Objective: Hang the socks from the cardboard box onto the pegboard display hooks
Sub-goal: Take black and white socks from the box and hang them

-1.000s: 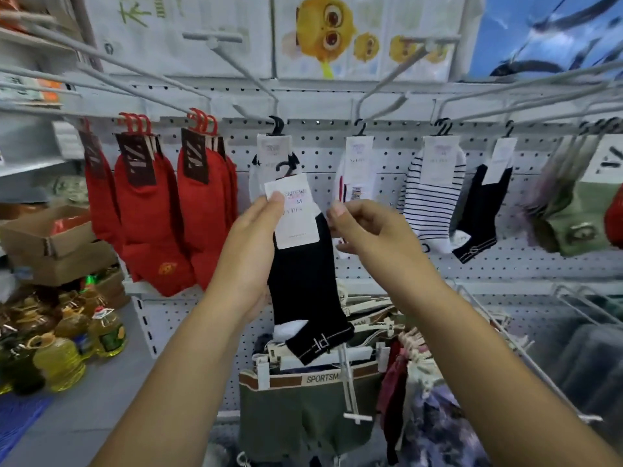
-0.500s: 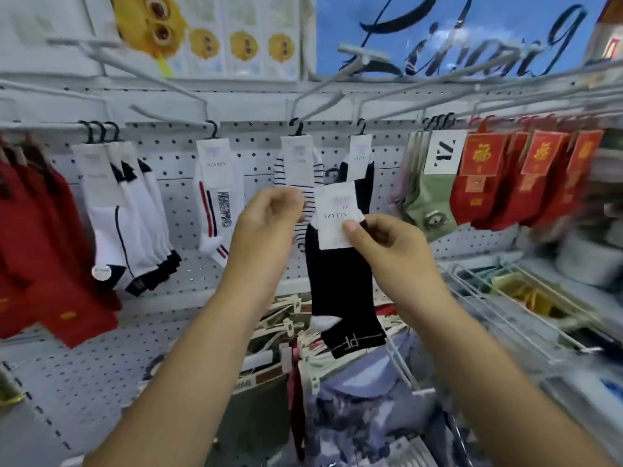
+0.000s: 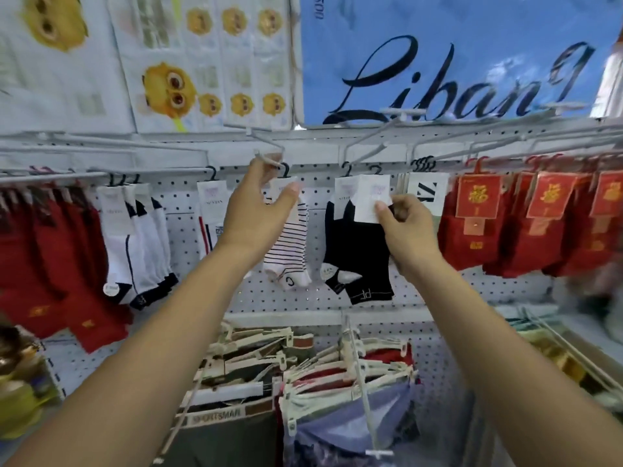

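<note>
- The white card of a black sock (image 3: 365, 261) is pinched by the right hand (image 3: 406, 230).
- A display hook (image 3: 269, 160) is touched by the left hand (image 3: 258, 210), fingers loosely spread.

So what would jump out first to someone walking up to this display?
Probably the two bare hands raised at the pegboard: the right hand pinches the white card of a black sock pair at centre, while the left hand reaches a hook tip. Next, the red socks packed at the right, and the blue script banner above.
</note>
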`<action>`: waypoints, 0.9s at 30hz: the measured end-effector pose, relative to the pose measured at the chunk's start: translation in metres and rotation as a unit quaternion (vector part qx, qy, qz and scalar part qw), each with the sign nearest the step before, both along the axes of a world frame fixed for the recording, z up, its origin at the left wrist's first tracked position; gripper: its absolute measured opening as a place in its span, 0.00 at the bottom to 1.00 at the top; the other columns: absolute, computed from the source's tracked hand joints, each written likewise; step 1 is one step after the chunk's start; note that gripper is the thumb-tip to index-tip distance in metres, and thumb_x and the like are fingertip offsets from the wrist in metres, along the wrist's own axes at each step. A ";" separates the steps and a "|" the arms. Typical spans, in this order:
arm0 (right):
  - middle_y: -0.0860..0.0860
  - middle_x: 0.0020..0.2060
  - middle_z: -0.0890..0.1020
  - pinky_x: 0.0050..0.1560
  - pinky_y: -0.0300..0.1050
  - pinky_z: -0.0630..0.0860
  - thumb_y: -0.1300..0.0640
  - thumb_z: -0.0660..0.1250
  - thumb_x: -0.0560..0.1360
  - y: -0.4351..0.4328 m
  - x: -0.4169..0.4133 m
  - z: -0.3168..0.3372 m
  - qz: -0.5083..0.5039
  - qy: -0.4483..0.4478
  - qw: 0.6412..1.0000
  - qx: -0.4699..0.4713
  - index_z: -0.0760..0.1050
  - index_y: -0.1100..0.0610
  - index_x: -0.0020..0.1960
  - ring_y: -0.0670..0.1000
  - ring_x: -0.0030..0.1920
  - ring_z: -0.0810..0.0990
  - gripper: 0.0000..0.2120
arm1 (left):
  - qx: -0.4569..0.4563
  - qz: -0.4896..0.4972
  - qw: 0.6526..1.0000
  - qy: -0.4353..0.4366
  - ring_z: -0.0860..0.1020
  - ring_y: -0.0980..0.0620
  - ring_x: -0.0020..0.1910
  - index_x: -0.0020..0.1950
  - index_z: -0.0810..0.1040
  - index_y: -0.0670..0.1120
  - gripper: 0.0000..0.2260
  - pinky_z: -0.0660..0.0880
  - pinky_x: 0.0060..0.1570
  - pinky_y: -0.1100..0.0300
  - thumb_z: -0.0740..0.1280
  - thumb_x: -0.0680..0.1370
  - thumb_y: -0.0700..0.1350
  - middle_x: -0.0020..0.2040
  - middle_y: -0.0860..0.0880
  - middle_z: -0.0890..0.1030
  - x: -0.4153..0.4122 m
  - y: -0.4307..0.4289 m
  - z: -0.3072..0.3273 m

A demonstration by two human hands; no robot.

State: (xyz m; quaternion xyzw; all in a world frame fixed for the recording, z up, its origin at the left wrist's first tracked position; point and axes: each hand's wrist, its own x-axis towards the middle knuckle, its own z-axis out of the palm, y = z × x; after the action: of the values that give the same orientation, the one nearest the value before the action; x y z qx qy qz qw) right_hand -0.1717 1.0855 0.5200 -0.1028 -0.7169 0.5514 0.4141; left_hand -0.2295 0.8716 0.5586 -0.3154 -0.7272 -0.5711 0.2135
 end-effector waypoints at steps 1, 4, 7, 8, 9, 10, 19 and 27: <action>0.51 0.52 0.81 0.56 0.52 0.79 0.52 0.66 0.81 0.003 -0.004 0.003 0.016 -0.006 1.000 -0.004 0.73 0.59 0.66 0.52 0.52 0.81 0.17 | -0.008 0.005 1.000 0.002 0.72 0.60 0.69 0.71 0.71 0.55 0.19 0.69 0.71 0.54 0.69 0.81 0.50 0.67 0.57 0.76 0.000 0.000 0.001; 0.55 0.58 0.82 0.64 0.58 0.76 0.54 0.65 0.82 0.007 -0.015 0.011 0.043 -0.008 0.999 0.015 0.74 0.59 0.64 0.55 0.60 0.81 0.13 | -0.027 0.027 0.999 0.007 0.75 0.61 0.62 0.71 0.70 0.55 0.19 0.73 0.68 0.51 0.69 0.81 0.48 0.64 0.58 0.75 0.000 0.002 0.003; 0.52 0.56 0.83 0.62 0.54 0.78 0.54 0.65 0.82 0.005 -0.021 0.014 0.059 -0.005 0.997 0.052 0.76 0.57 0.61 0.52 0.57 0.82 0.10 | -0.044 0.040 0.998 0.014 0.76 0.60 0.61 0.72 0.68 0.55 0.21 0.74 0.67 0.48 0.69 0.81 0.48 0.66 0.60 0.73 0.002 0.004 0.000; 0.52 0.55 0.83 0.61 0.53 0.79 0.54 0.65 0.82 0.004 -0.023 0.013 0.065 -0.008 0.996 0.057 0.75 0.56 0.60 0.51 0.56 0.82 0.09 | -0.049 0.044 0.998 0.015 0.76 0.58 0.62 0.72 0.68 0.56 0.21 0.74 0.67 0.48 0.70 0.81 0.48 0.67 0.60 0.72 0.003 0.004 0.000; 0.52 0.55 0.83 0.61 0.53 0.79 0.55 0.65 0.82 0.002 -0.025 0.011 0.071 -0.012 0.996 0.057 0.75 0.57 0.60 0.51 0.56 0.82 0.09 | -0.052 0.047 0.997 0.014 0.77 0.58 0.63 0.72 0.67 0.56 0.22 0.74 0.67 0.48 0.70 0.81 0.48 0.68 0.61 0.71 0.004 0.004 0.000; 0.53 0.56 0.83 0.61 0.54 0.79 0.55 0.65 0.82 0.001 -0.027 0.009 0.078 -0.017 0.995 0.052 0.75 0.57 0.61 0.52 0.56 0.82 0.10 | -0.053 0.050 0.997 0.013 0.77 0.58 0.63 0.73 0.67 0.56 0.22 0.74 0.66 0.48 0.70 0.80 0.48 0.68 0.61 0.71 0.005 0.004 0.000; 0.55 0.54 0.83 0.52 0.47 0.79 0.55 0.67 0.80 0.010 -0.038 0.000 0.088 -0.040 0.994 0.047 0.75 0.58 0.60 0.54 0.54 0.81 0.11 | -0.069 0.050 0.996 0.019 0.76 0.61 0.65 0.73 0.67 0.57 0.23 0.75 0.63 0.55 0.70 0.80 0.47 0.72 0.62 0.71 0.005 -0.002 -0.001; 0.49 0.68 0.76 0.70 0.46 0.70 0.52 0.69 0.79 0.008 -0.010 -0.023 0.103 -0.045 0.988 0.103 0.67 0.56 0.72 0.48 0.68 0.73 0.24 | -0.079 0.045 0.996 0.011 0.70 0.61 0.70 0.76 0.62 0.61 0.27 0.69 0.70 0.52 0.69 0.81 0.47 0.74 0.63 0.68 0.017 -0.008 -0.015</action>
State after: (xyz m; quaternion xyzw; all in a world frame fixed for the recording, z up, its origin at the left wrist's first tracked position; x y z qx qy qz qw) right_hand -0.1820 1.0931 0.4974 -0.0097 -0.7946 0.5088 0.3311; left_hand -0.2124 0.8633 0.5437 -0.3042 -0.7810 -0.4984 0.2218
